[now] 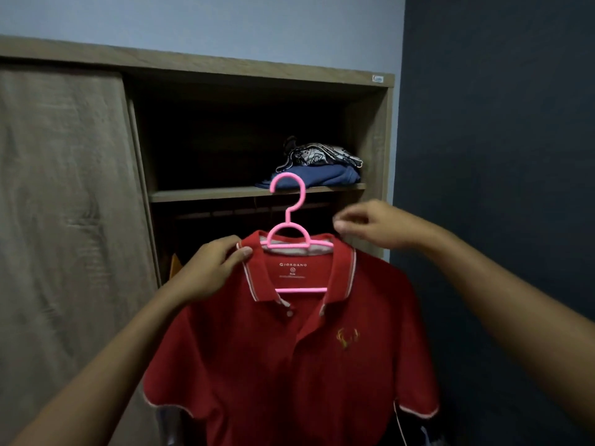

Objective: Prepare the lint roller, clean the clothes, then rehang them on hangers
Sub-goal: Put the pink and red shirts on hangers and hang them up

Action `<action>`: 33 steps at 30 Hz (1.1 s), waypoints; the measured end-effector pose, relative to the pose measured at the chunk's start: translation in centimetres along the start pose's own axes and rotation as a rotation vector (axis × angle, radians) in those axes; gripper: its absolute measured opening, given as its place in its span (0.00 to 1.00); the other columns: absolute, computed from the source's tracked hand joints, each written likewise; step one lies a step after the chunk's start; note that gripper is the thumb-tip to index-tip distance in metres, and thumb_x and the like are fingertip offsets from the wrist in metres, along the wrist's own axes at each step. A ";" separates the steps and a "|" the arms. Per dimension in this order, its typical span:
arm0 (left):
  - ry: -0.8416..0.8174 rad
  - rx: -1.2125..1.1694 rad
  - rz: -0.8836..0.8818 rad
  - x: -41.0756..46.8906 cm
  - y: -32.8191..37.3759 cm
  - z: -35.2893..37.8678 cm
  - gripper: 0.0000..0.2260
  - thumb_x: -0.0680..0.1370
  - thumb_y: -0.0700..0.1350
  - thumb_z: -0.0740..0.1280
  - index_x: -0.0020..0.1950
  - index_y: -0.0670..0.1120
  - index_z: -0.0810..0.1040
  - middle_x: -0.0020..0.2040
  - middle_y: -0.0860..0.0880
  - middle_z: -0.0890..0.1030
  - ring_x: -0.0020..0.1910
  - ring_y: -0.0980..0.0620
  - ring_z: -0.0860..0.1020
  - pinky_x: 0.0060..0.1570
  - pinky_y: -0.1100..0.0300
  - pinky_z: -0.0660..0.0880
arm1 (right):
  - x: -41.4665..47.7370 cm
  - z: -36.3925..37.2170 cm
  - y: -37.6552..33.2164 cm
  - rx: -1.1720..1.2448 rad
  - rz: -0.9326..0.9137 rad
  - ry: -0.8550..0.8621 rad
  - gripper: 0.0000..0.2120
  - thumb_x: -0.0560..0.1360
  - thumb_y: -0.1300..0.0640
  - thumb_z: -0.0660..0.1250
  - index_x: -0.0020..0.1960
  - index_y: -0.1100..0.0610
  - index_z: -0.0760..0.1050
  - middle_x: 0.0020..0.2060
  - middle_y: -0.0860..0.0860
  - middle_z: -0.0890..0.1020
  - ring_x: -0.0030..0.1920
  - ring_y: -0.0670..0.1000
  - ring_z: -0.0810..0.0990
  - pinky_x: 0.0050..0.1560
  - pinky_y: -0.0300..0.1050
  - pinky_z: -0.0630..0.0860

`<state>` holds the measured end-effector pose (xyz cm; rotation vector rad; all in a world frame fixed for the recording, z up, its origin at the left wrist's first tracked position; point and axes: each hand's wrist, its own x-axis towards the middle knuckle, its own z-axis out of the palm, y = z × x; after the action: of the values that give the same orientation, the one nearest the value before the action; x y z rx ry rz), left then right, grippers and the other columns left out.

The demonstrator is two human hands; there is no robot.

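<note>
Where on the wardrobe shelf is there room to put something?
The shelf looks bare on its left stretch, from the wardrobe side wall to the folded blue garment. The right end is crowded: a patterned cloth lies piled on the blue one. Below, the red polo shirt on its pink hanger blocks the way.

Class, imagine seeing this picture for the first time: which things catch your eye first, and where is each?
The red polo shirt fills the middle, hung on a pink hanger whose hook sticks up in front of the open wardrobe. The left hand grips its collar, while the blurred right hand is at the other shoulder. Folded clothes lie on the shelf behind.
</note>
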<state>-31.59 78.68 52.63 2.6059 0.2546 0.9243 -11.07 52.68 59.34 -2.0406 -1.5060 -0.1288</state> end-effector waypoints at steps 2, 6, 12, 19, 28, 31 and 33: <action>0.011 -0.054 -0.021 0.2 -0.7 -0.1 0.12 0.82 0.49 0.64 0.41 0.45 0.75 0.36 0.51 0.77 0.35 0.57 0.75 0.39 0.57 0.71 | -1.3 -0.2 1.4 -0.026 0.088 -0.207 0.14 0.78 0.42 0.67 0.53 0.50 0.84 0.44 0.46 0.87 0.46 0.45 0.85 0.48 0.42 0.81; -0.019 -0.111 -0.037 1.1 -0.5 1.4 0.14 0.82 0.50 0.64 0.37 0.49 0.76 0.33 0.55 0.78 0.32 0.62 0.74 0.36 0.63 0.69 | -2.0 -0.4 2.1 0.030 0.089 -0.214 0.14 0.76 0.43 0.70 0.46 0.53 0.85 0.42 0.49 0.88 0.41 0.45 0.85 0.45 0.45 0.81; 0.017 -0.079 -0.083 2.7 -1.4 4.7 0.03 0.77 0.46 0.73 0.47 0.50 0.80 0.45 0.47 0.81 0.44 0.49 0.80 0.49 0.54 0.76 | -1.7 -0.9 2.5 0.009 0.202 -0.327 0.14 0.76 0.43 0.71 0.46 0.54 0.86 0.41 0.49 0.88 0.42 0.49 0.86 0.45 0.45 0.81; 0.072 -0.091 -0.117 4.7 -1.0 7.4 0.06 0.77 0.45 0.73 0.49 0.42 0.81 0.42 0.48 0.81 0.39 0.53 0.77 0.41 0.63 0.70 | -1.2 0.9 5.5 -0.164 0.374 -0.346 0.15 0.76 0.42 0.70 0.43 0.53 0.86 0.35 0.44 0.85 0.35 0.42 0.80 0.38 0.37 0.75; 0.121 -0.157 -0.256 8.8 -2.1 12.3 0.06 0.77 0.46 0.71 0.45 0.44 0.80 0.38 0.48 0.83 0.39 0.50 0.81 0.45 0.58 0.74 | 1.9 2.8 10.2 -0.238 0.536 -0.267 0.19 0.79 0.46 0.65 0.56 0.63 0.79 0.54 0.58 0.81 0.52 0.57 0.82 0.51 0.48 0.79; 0.119 -0.196 -0.300 10.8 -3.0 14.0 0.07 0.77 0.47 0.71 0.45 0.43 0.80 0.36 0.48 0.81 0.36 0.51 0.79 0.41 0.59 0.73 | 3.4 3.8 12.0 -0.151 0.557 -0.206 0.17 0.81 0.49 0.62 0.55 0.63 0.79 0.50 0.57 0.81 0.49 0.56 0.81 0.45 0.46 0.78; 0.121 -0.211 -0.319 12.2 -3.6 15.3 0.08 0.77 0.48 0.71 0.44 0.44 0.79 0.36 0.49 0.81 0.34 0.50 0.79 0.41 0.59 0.73 | 4.6 4.6 13.5 -0.036 0.575 -0.160 0.16 0.81 0.49 0.61 0.46 0.61 0.79 0.44 0.57 0.82 0.41 0.53 0.81 0.36 0.43 0.74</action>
<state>-12.61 81.22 47.24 2.2362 0.5550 0.9378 1.48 56.37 52.07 -2.4730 -0.9486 0.2418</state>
